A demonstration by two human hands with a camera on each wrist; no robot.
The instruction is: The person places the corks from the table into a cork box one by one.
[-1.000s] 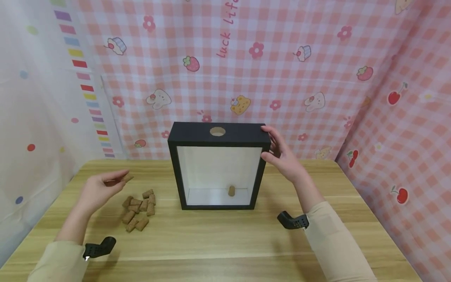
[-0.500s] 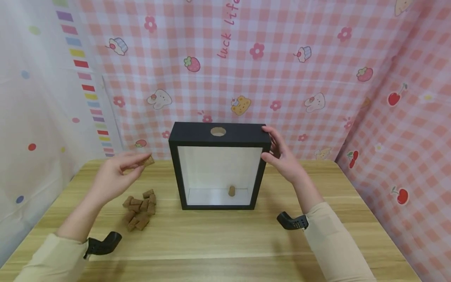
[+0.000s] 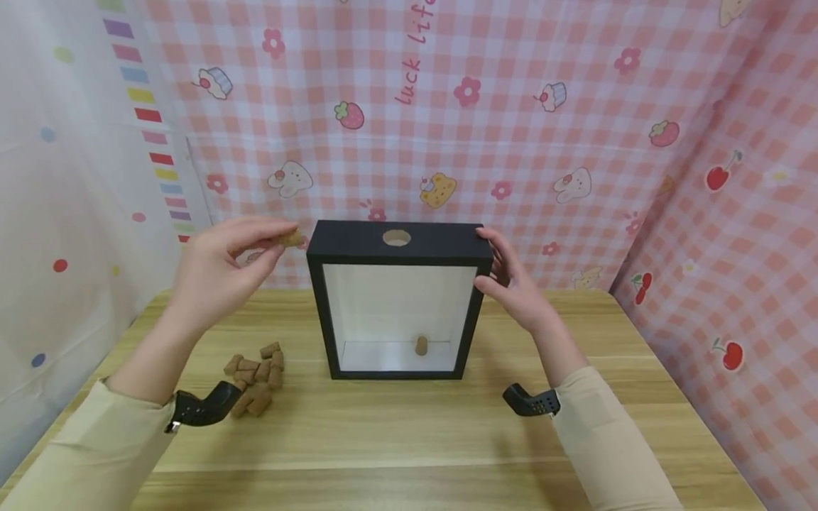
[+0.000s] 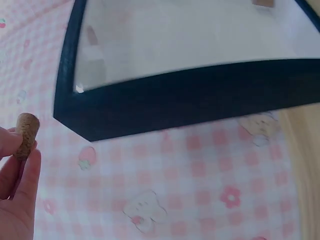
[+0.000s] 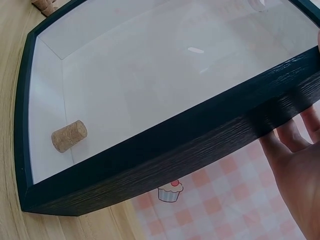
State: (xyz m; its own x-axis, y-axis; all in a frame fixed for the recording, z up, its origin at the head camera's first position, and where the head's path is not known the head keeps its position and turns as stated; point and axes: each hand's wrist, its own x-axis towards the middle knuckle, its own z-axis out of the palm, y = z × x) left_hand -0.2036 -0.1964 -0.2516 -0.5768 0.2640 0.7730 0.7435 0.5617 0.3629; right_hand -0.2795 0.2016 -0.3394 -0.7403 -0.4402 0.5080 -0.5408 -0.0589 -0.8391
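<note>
Between thumb and fingers, my left hand (image 3: 220, 273) pinches a cork (image 4: 27, 131), held in the air just left of the top of a black shadow-box frame (image 3: 399, 243). The frame stands upright on the table, with a clear front and a round hole (image 3: 397, 238) in its top face. Inside, a single cork (image 5: 69, 136) stands on the white floor towards the right. My right hand (image 3: 516, 289) grips the frame's upper right corner, thumb at the front edge and fingers at the top and side. A pile of several corks (image 3: 257, 376) lies left of the frame.
Part of the cork pile is hidden behind the left wrist camera (image 3: 206, 406). The wooden table (image 3: 409, 440) ends at a pink checked cloth (image 3: 383, 142) hanging behind. Another cloth (image 3: 735, 234) hangs along the right side.
My left hand has risen and moved right with the cork, from beside the pile to near the frame's upper left corner. My right hand and the frame have stayed put.
</note>
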